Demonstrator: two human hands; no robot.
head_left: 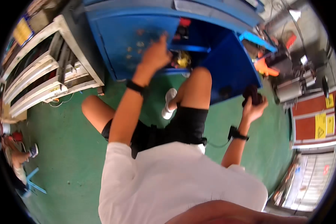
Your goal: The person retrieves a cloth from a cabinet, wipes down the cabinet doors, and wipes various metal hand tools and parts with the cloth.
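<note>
My left hand (pixel 156 55) is in front of the closed left door (pixel 119 41) of a blue cabinet, near that door's free edge. It is blurred; a finger points up and the thumb stands apart, with nothing visible in it. Whether it touches the door, I cannot tell. My right hand (pixel 254 109) is closed around a dark, rounded, maroon-black object (pixel 251 94) whose kind I cannot make out. That hand is just beyond the outer edge of the open right door (pixel 231 67). Inside the cabinet lie a yellow item (pixel 183 59) and a red item (pixel 184 22), both unclear.
A pale metal rack (pixel 58 56) stands at left. Orange-handled equipment (pixel 266 68) and a grey machine (pixel 289 91) are at right, above red panels (pixel 310 128) with yellow labels. Another person's leg (pixel 20 156) shows at far left, near a blue stand (pixel 33 183).
</note>
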